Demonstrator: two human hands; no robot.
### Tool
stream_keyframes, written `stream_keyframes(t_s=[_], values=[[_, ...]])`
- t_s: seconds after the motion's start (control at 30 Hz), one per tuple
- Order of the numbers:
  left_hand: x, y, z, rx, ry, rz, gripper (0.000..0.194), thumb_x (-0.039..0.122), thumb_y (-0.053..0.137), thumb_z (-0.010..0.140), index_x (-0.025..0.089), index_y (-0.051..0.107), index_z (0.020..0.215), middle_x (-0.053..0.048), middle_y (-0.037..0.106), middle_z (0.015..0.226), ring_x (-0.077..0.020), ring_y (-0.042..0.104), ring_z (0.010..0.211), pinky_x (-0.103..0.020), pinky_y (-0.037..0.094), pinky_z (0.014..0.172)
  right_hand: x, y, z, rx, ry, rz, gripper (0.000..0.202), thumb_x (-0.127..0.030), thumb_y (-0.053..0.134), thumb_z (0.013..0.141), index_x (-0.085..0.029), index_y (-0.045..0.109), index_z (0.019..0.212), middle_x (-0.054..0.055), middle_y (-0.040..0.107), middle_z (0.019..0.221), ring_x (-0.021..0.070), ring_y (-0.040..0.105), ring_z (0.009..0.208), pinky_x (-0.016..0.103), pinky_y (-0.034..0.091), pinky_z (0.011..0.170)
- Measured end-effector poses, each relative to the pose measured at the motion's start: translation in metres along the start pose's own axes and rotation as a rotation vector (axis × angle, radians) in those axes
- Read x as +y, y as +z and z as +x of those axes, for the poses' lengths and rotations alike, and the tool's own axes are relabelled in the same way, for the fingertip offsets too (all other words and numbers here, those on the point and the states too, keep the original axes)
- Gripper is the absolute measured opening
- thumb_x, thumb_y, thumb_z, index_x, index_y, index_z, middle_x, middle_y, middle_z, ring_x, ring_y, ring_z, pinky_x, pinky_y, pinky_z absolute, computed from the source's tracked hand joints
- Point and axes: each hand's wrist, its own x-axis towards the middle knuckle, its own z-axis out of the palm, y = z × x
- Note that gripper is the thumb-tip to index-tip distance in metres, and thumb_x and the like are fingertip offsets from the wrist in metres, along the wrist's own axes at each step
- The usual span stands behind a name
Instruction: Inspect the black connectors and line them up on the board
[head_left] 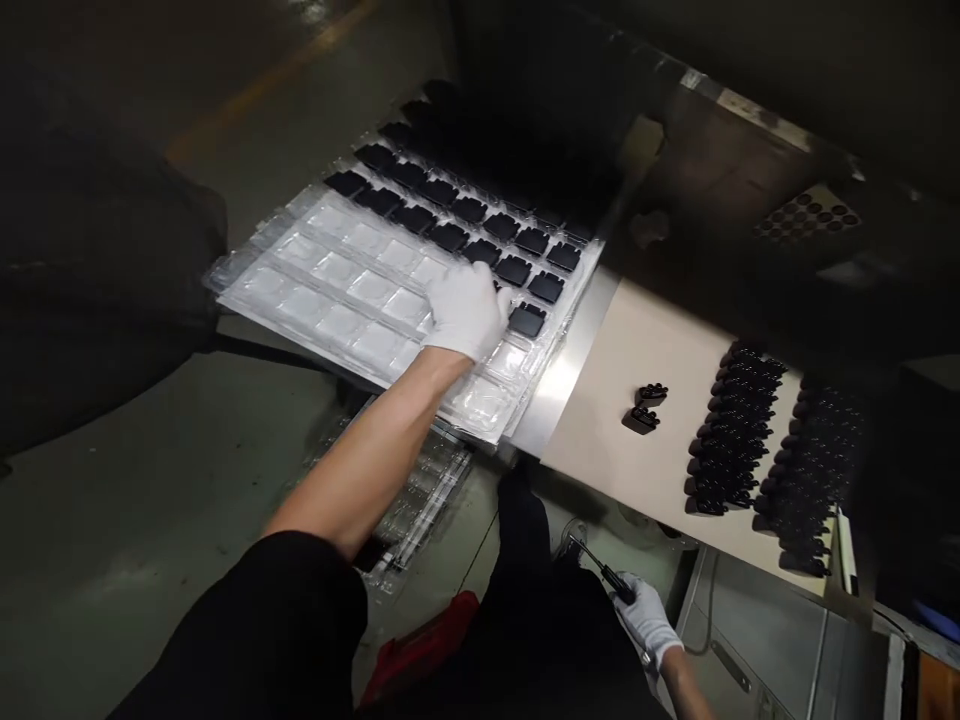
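My left hand (466,308), in a white glove, reaches over a clear plastic tray (300,270) with square pockets. Its fingers are bent together around a black plastic part, of which only a dark edge shows between thumb and forefinger. Beside it, another black part (527,320) sits in a pocket, and more rows of the same fill the far side. Low by my leg, my right hand (643,612), also gloved, is wrapped around the dark handle of a screwdriver (611,577), whose shaft points up and left.
On a beige board (592,400) to the right stand two black parts (643,412) and dense rows of black parts (731,430). A sheet of round pieces (814,212) lies behind. More clear trays (435,490) are below, near a red object (424,645).
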Motion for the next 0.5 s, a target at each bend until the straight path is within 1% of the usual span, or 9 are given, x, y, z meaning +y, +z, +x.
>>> stream_keyframes(t_s=[0.03, 0.1, 0.17, 0.23, 0.3, 0.37, 0.4, 0.43, 0.5], values=[[-0.002, 0.008, 0.000, 0.008, -0.020, 0.010, 0.045, 0.041, 0.052, 0.103, 0.007, 0.063, 0.131, -0.029, 0.068, 0.130, -0.0465, 0.059, 0.130, -0.059, 0.043, 0.112, 0.000, 0.002, -0.003, 0.004, 0.007, 0.004, 0.029, -0.033, 0.062, 0.077, -0.019, 0.083, 0.093, 0.010, 0.083, 0.097, 0.0281, 0.078, 0.093, 0.033, 0.058, 0.089], [-0.012, 0.016, -0.004, 0.033, -0.048, -0.011, 0.045, 0.040, 0.047, 0.104, 0.009, 0.064, 0.131, -0.029, 0.069, 0.128, -0.0477, 0.056, 0.132, -0.062, 0.041, 0.112, 0.001, 0.006, -0.010, 0.003, 0.041, -0.017, 0.024, -0.030, 0.064, 0.077, -0.020, 0.081, 0.091, 0.008, 0.082, 0.092, 0.0264, 0.077, 0.090, 0.031, 0.057, 0.087], [-0.025, 0.016, -0.010, 0.035, -0.049, -0.041, 0.043, 0.039, 0.044, 0.105, 0.011, 0.068, 0.127, -0.028, 0.071, 0.126, -0.0484, 0.056, 0.133, -0.065, 0.039, 0.112, 0.001, 0.007, -0.018, -0.010, 0.076, -0.064, 0.020, -0.026, 0.065, 0.076, -0.021, 0.080, 0.088, 0.006, 0.080, 0.087, 0.0248, 0.076, 0.087, 0.029, 0.055, 0.084], [-0.033, 0.012, -0.015, 0.059, -0.038, -0.064, 0.041, 0.036, 0.045, 0.104, 0.011, 0.071, 0.122, -0.028, 0.072, 0.124, -0.0476, 0.056, 0.131, -0.065, 0.039, 0.112, 0.005, 0.005, -0.026, -0.016, 0.099, -0.091, 0.016, -0.022, 0.066, 0.075, -0.021, 0.079, 0.083, 0.005, 0.079, 0.084, 0.0234, 0.074, 0.085, 0.028, 0.053, 0.082], [-0.029, 0.012, -0.026, 0.163, -0.011, -0.120, 0.040, 0.034, 0.049, 0.102, 0.010, 0.072, 0.125, -0.026, 0.072, 0.124, -0.0445, 0.058, 0.128, -0.062, 0.040, 0.113, 0.010, 0.001, -0.033, -0.009, 0.120, -0.081, 0.013, -0.020, 0.066, 0.074, -0.020, 0.078, 0.080, 0.004, 0.078, 0.081, 0.0219, 0.073, 0.081, 0.027, 0.051, 0.079], [-0.006, 0.019, -0.050, 0.267, 0.096, -0.236, 0.042, 0.032, 0.050, 0.102, 0.011, 0.070, 0.133, -0.022, 0.072, 0.125, -0.0392, 0.060, 0.124, -0.056, 0.043, 0.112, 0.018, -0.004, -0.038, 0.013, 0.137, -0.056, 0.011, -0.020, 0.067, 0.075, -0.020, 0.077, 0.080, 0.004, 0.077, 0.079, 0.0205, 0.071, 0.079, 0.026, 0.050, 0.078], [0.012, 0.026, -0.067, 0.263, 0.198, -0.295, 0.043, 0.032, 0.050, 0.103, 0.013, 0.068, 0.137, -0.020, 0.072, 0.127, -0.0368, 0.061, 0.123, -0.054, 0.044, 0.112, 0.022, -0.007, -0.041, 0.027, 0.142, -0.045, 0.010, -0.020, 0.068, 0.076, -0.020, 0.077, 0.079, 0.004, 0.077, 0.079, 0.0202, 0.071, 0.078, 0.026, 0.050, 0.078], [0.033, 0.036, -0.086, 0.219, 0.314, -0.337, 0.043, 0.032, 0.049, 0.104, 0.016, 0.067, 0.140, -0.018, 0.072, 0.130, -0.0354, 0.062, 0.123, -0.051, 0.046, 0.111, 0.026, -0.011, -0.043, 0.044, 0.144, -0.035, 0.009, -0.021, 0.068, 0.076, -0.020, 0.077, 0.079, 0.004, 0.077, 0.079, 0.0202, 0.070, 0.078, 0.026, 0.050, 0.078], [0.077, 0.063, -0.125, 0.019, 0.549, -0.324, 0.048, 0.034, 0.059, 0.101, 0.021, 0.064, 0.147, -0.017, 0.067, 0.143, -0.0371, 0.060, 0.127, -0.051, 0.046, 0.110, 0.033, -0.018, -0.047, 0.084, 0.132, -0.017, 0.009, -0.023, 0.069, 0.077, -0.020, 0.077, 0.078, 0.005, 0.077, 0.080, 0.0208, 0.071, 0.079, 0.027, 0.052, 0.079]])
